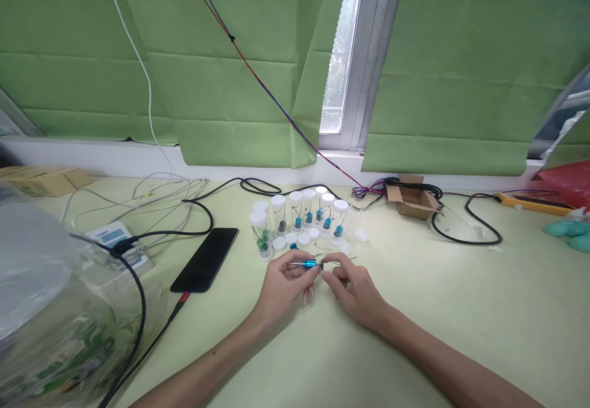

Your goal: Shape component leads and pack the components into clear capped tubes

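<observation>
My left hand (284, 282) is closed in a pinch on a small blue cylindrical capacitor (309, 264), whose wire lead sticks out to the left. At its right end, the fingertips of my right hand (357, 288) pinch a small dark part (321, 265) with a thin wire reaching right. The two parts are close together; whether they touch I cannot tell. Just beyond my hands stand several clear tubes (278, 219) with white tops, holding blue, green or dark leaded components. Loose white caps (279, 244) and a small blue part (294, 246) lie in front of them.
A black phone (205, 260) with a cable lies left, near a white power strip (122, 245). A large clear plastic bag (55, 309) fills the near left. At the back are black cables (258, 184), an open cardboard box (412, 202) and a yellow-handled tool (530, 203).
</observation>
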Demonstrator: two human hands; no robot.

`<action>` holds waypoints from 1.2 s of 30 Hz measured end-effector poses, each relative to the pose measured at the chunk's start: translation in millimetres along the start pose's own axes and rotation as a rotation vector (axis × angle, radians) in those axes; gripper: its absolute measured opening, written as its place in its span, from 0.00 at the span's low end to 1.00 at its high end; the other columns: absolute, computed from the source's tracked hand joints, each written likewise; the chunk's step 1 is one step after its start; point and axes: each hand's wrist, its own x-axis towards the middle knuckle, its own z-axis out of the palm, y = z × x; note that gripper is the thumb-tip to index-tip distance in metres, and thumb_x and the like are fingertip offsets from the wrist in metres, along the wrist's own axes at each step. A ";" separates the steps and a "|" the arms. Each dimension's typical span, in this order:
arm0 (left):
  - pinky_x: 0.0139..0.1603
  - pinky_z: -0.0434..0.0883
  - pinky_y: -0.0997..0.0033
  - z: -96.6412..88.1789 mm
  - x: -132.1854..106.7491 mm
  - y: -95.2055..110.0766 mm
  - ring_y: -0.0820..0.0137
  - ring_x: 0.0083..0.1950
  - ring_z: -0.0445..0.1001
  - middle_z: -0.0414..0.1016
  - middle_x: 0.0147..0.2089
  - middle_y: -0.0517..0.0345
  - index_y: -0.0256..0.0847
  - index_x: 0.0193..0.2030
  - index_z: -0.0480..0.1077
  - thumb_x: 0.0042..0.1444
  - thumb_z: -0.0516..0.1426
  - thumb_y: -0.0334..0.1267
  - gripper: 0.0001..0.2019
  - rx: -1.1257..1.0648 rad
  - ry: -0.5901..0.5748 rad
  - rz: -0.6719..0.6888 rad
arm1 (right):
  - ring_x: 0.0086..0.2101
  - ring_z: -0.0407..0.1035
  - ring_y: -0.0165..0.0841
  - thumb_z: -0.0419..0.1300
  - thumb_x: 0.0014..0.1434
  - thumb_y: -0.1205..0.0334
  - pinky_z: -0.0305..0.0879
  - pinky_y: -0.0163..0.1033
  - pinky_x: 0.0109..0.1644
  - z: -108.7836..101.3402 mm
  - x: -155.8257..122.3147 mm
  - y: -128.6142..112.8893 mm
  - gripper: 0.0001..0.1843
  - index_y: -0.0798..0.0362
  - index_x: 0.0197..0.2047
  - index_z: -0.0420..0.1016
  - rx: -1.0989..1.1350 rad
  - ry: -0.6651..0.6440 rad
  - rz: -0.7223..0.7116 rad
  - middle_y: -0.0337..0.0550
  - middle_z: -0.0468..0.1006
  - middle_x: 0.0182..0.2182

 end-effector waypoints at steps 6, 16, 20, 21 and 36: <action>0.22 0.65 0.74 1.8 -0.7 0.3 0.74 0.19 0.67 0.69 0.20 0.65 0.39 0.38 0.70 0.52 0.64 0.41 0.11 -0.020 -0.013 -0.007 | 0.19 0.55 0.27 0.48 0.68 0.57 0.53 0.32 0.26 0.1 0.1 2.5 0.12 0.54 0.48 0.64 -0.008 -0.020 0.014 0.27 0.60 0.17; 0.23 0.65 0.75 1.4 -3.0 2.2 0.76 0.19 0.66 0.67 0.19 0.65 0.39 0.38 0.70 0.54 0.64 0.41 0.10 0.064 -0.059 0.023 | 0.19 0.51 0.28 0.46 0.69 0.56 0.51 0.34 0.26 -0.1 -1.1 1.8 0.12 0.52 0.40 0.65 -0.026 -0.005 0.001 0.28 0.58 0.17; 0.23 0.65 0.76 2.5 -4.2 2.9 0.76 0.20 0.66 0.67 0.20 0.65 0.38 0.38 0.70 0.53 0.64 0.40 0.10 0.067 -0.066 0.016 | 0.21 0.52 0.28 0.46 0.70 0.56 0.52 0.34 0.27 0.2 -0.4 3.2 0.15 0.52 0.35 0.66 -0.036 0.014 -0.020 0.31 0.60 0.20; 0.23 0.66 0.76 2.9 -4.3 3.1 0.76 0.20 0.66 0.68 0.20 0.65 0.38 0.38 0.70 0.53 0.64 0.41 0.11 0.062 -0.066 0.013 | 0.21 0.53 0.28 0.46 0.70 0.56 0.52 0.34 0.28 0.3 -0.1 3.6 0.15 0.51 0.33 0.65 -0.036 0.019 -0.025 0.32 0.60 0.20; 0.21 0.66 0.75 4.5 -3.8 1.8 0.75 0.19 0.67 0.69 0.20 0.64 0.39 0.36 0.71 0.51 0.65 0.42 0.11 0.039 -0.047 0.006 | 0.20 0.52 0.28 0.45 0.70 0.57 0.53 0.34 0.27 1.3 0.1 4.3 0.19 0.52 0.30 0.67 -0.086 0.051 -0.024 0.32 0.60 0.18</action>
